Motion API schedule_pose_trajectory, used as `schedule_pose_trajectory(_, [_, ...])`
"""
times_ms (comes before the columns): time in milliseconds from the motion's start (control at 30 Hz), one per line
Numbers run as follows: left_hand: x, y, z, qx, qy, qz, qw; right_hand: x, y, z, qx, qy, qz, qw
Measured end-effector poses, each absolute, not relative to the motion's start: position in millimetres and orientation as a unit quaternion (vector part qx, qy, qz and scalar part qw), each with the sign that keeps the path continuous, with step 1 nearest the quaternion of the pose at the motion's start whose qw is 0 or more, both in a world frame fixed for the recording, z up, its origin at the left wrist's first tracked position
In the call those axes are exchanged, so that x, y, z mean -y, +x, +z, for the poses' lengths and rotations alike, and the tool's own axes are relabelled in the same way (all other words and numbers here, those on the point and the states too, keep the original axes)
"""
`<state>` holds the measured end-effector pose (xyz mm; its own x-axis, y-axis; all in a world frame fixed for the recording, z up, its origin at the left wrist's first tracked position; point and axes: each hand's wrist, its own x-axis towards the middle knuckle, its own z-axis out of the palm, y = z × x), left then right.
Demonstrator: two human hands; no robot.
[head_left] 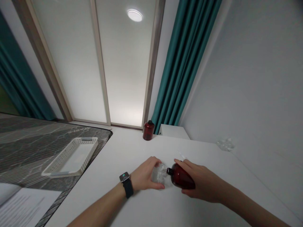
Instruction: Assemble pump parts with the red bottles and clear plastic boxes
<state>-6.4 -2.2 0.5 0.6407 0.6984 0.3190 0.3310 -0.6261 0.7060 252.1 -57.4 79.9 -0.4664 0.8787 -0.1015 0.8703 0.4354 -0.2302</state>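
My right hand (201, 183) is wrapped round a dark red bottle (181, 178), which lies tipped on its side with its black neck pointing left. My left hand (145, 176), a dark watch on its wrist, is closed round a small clear container (161, 174) that sits right at the bottle's mouth. Both hands are low over the white table (146, 208), near its middle.
A second dark red bottle (148, 130) stands upright at the table's far edge, beside a white box (174, 130). A white slotted tray (73, 156) rests on the grey patterned surface to the left. Papers (21, 205) lie bottom left. Crumpled clear plastic (225, 144) lies far right.
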Motion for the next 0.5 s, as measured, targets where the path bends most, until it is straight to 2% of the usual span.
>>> schedule_pose_trajectory(500, [2.4, -6.0, 0.5, -0.303, 0.851, 0.295, 0.310, 57.0, 254.1, 77.4, 0.858, -0.503, 0.104, 0.027])
